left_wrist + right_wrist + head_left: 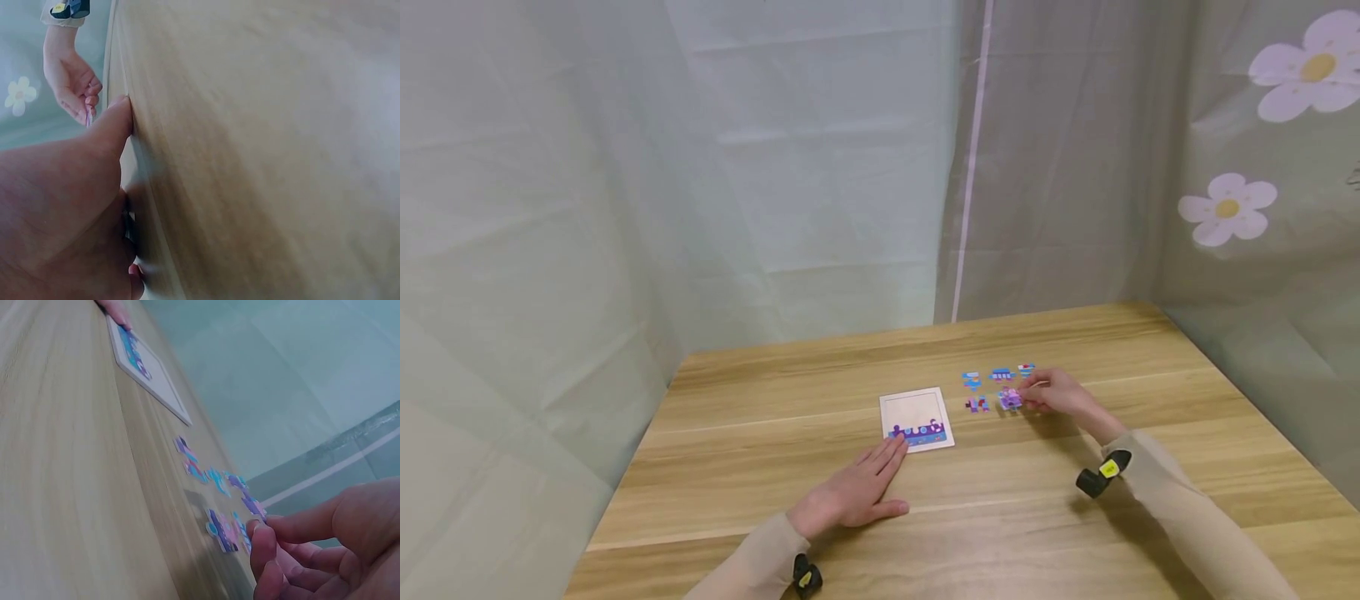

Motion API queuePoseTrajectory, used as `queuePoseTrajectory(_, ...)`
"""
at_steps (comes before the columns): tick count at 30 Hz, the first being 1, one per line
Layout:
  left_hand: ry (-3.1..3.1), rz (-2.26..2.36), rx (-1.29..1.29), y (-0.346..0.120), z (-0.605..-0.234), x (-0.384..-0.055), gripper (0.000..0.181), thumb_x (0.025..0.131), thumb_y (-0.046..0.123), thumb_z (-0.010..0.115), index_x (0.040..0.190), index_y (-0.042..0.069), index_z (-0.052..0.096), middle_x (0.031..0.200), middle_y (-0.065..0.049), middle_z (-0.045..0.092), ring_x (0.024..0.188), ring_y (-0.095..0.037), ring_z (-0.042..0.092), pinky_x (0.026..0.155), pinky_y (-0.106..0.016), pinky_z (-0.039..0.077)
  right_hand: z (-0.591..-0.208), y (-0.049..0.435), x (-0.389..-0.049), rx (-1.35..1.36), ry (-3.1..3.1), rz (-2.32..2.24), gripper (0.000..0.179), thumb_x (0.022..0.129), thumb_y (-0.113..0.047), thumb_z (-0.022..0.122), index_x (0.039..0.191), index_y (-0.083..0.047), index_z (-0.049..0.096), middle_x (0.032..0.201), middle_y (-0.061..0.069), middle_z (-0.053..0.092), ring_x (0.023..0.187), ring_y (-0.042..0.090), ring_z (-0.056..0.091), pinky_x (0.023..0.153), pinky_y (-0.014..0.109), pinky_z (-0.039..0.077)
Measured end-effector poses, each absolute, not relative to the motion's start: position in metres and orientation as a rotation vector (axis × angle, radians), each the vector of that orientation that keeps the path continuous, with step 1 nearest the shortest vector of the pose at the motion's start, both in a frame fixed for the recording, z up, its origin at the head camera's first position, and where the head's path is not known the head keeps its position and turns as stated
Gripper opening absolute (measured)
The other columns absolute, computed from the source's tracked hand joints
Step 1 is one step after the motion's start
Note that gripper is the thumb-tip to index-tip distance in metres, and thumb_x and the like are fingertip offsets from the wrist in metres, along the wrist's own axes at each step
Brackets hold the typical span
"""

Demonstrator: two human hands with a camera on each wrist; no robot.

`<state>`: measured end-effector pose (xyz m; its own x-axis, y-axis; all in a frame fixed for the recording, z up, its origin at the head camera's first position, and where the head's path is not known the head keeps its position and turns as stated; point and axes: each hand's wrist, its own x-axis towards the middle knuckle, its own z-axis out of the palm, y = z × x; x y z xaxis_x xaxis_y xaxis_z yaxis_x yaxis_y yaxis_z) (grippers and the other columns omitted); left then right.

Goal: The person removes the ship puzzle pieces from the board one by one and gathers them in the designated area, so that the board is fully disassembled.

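Observation:
A white puzzle tray [917,407] lies flat on the table, its lower strip filled with joined purple and blue pieces [925,434]. My left hand [861,487] rests with straight fingers on the tray's lower left corner. My right hand [1054,392] pinches a purple-and-pink puzzle piece [1010,399] by its edge between thumb and fingers, raised a little off the table. In the left wrist view, that piece [90,117] appears edge-on. Several loose pieces lie around it, among them a red-and-purple piece [977,404] and a blue piece [972,380].
Two more loose pieces, a blue striped one [1002,375] and a small one [1026,367], lie behind the right hand's piece. The wooden table [760,433] backs onto hanging grey-green curtains [820,183], with flowers printed on the right side.

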<state>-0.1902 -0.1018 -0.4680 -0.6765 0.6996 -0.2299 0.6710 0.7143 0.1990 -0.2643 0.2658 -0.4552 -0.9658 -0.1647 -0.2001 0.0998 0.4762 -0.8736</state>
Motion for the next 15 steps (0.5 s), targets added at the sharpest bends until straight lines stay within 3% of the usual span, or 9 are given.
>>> queuePoseTrajectory(15,2.644,0.162,1.1,-0.104,-0.47,-0.191,0.082,0.098,0.054,0.043,0.155,0.002,0.013,0.163,-0.014,0.01,0.151,-0.029,0.014,0.12,-0.047,0.023,-0.456,0.287,-0.266,-0.027,2.463,-1.475,0.026,0.095,-0.008,0.056,0.109,0.014,0.057,0.071,-0.008,0.061,0.064,0.003,0.056,0.058,0.019,0.048)
